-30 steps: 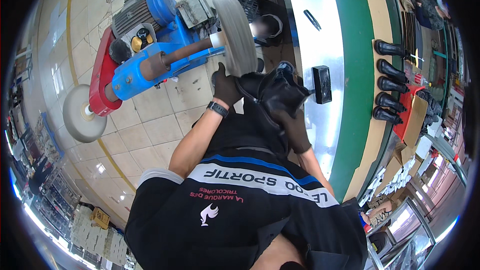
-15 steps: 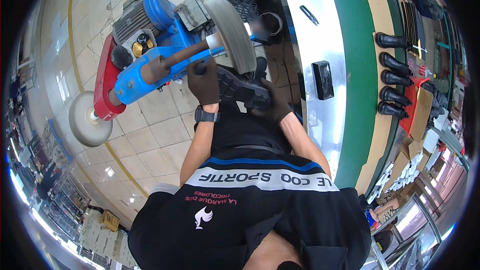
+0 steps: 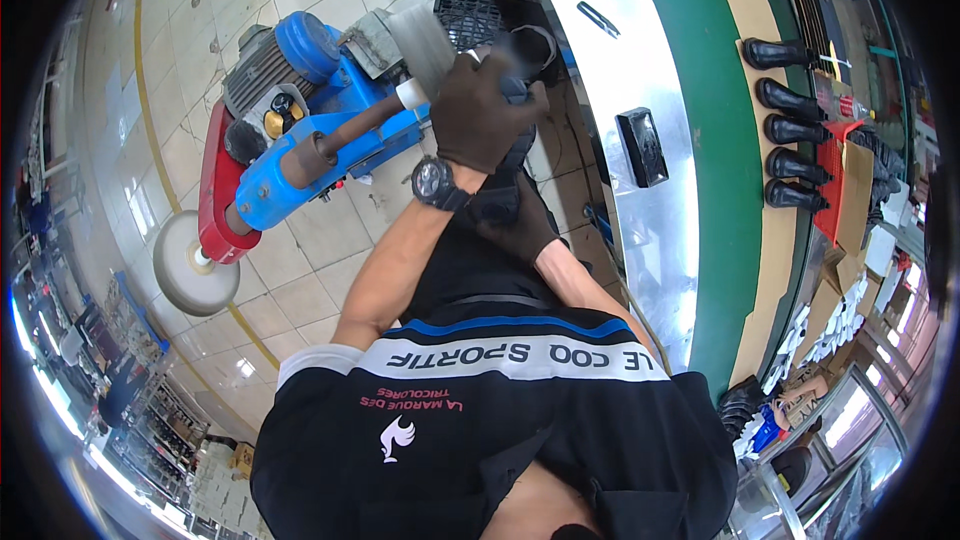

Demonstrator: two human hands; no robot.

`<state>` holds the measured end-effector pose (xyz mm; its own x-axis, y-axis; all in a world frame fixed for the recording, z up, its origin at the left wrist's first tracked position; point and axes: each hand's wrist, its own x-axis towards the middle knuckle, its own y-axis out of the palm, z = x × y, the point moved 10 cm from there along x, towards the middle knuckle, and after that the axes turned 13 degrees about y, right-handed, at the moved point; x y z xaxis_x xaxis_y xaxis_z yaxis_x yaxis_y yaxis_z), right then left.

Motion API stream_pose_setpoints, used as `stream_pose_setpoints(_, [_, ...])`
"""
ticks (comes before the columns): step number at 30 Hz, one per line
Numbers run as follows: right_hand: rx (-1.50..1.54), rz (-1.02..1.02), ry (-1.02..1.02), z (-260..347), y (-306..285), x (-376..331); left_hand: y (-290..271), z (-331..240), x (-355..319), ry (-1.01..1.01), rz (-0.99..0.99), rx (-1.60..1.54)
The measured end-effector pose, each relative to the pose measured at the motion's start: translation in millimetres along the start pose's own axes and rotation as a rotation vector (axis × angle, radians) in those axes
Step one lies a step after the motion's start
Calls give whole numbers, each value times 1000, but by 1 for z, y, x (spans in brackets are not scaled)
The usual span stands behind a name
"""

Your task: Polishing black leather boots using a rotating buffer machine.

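Observation:
A black boot (image 3: 495,205) is held in front of my lap, close to a spinning buffing wheel (image 3: 424,43) on a blue machine. My left hand (image 3: 482,115), in a brown glove, is closed over the far part of the boot, just beside the wheel. Its thumb points to the right, and the fingertips are partly hidden. Lower down, my right hand (image 3: 527,228), also gloved, grips the near end of the boot from the right. Much of the boot is hidden under my left hand.
The blue and red machine (image 3: 290,155) stands at left with a white round wheel (image 3: 195,262) on its near end. At right, a metal-topped bench (image 3: 655,240) holds a black block (image 3: 642,147) and a small black tool (image 3: 598,19). Several black boots (image 3: 795,128) line the far right.
My left hand has moved right and away from me, from the boot's left side to over its far part. The boot has turned and shifted from under the wheel. My right hand has come slightly nearer.

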<state>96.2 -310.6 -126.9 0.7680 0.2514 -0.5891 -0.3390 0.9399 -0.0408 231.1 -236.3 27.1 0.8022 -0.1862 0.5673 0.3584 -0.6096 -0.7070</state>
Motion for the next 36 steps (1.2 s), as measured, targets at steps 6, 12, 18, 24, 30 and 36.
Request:
stream_pose_setpoints(6, [-270,107,-159,65,-3,-4,-15,-78,24,417,159,-238])
stream_pose_setpoints(12, [875,208,279,93,-30,-56,-60,-185,-76,1217,318,-353])
stream_pose_setpoints(18, [966,160,572,35,-30,-68,-26,-2,-139,-842,-110,-902])
stream_pose_setpoints(24, [972,186,654,-2,11,-21,146,113,-259,-1108,-24,-1191])
stream_pose_setpoints(30, [1046,191,630,-5,9,13,184,79,-242,-1675,-156,-1690])
stream_pose_setpoints(36, [1067,208,619,-15,10,11,176,82,-245,-1628,-159,-1607])
